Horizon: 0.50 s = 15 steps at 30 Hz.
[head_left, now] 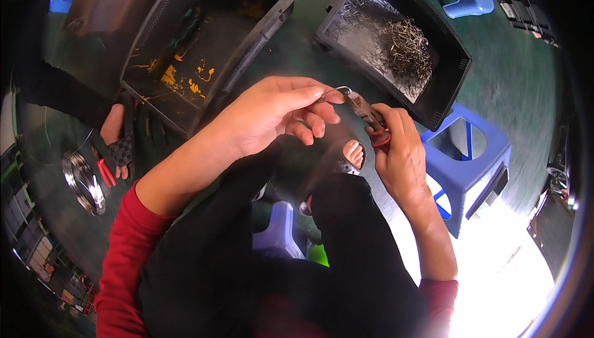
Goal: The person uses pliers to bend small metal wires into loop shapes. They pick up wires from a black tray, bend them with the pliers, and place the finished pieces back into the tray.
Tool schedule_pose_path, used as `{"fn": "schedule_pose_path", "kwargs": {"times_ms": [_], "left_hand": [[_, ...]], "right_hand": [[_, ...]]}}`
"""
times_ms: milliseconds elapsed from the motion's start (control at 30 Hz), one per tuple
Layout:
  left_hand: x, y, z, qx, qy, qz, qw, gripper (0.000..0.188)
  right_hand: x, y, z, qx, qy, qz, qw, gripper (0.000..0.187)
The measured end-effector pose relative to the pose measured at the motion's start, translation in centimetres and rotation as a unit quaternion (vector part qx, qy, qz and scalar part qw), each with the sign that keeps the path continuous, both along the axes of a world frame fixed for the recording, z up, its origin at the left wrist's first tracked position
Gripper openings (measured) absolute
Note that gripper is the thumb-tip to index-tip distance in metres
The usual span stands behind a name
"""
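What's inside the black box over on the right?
Inside the black box, a tangled heap of thin metal pieces and more scattered ones lie on a pale bottom. Anything under the heap is covered, so I can't tell.

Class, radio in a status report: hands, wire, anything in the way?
Left hand pinching thin, bent wire. Right hand gripping red-handled pliers, their tip at the wire. Nothing seen blocking either hand.

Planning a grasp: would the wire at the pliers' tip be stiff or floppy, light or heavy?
The wire is probably fairly stiff: its exposed arc holds a curve at the pliers. Likely light, being thin. It may slip slightly, given its shiny surface.
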<state>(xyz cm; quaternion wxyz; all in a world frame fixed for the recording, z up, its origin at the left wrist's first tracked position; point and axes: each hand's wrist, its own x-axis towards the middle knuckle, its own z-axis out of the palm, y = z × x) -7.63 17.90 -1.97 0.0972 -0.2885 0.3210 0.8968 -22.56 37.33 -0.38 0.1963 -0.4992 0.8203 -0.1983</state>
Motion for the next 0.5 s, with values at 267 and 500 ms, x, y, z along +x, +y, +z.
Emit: {"fn": "schedule_pose_path", "kwargs": {"times_ms": [267,500], "left_hand": [[-0.4,0.6,0.5,-0.092,-0.008,0.04,0.995,0.03],[-0.7,0.3,0.1,-0.159,-0.03,0.017,0.987,0.026]], "right_hand": [[0.4,0.4,-0.2,0.031,-0.021,-0.017,0.999,0.05],[0.1,1.3,-0.6,0.1,-0.093,-0.042,0.99,0.048]]}}
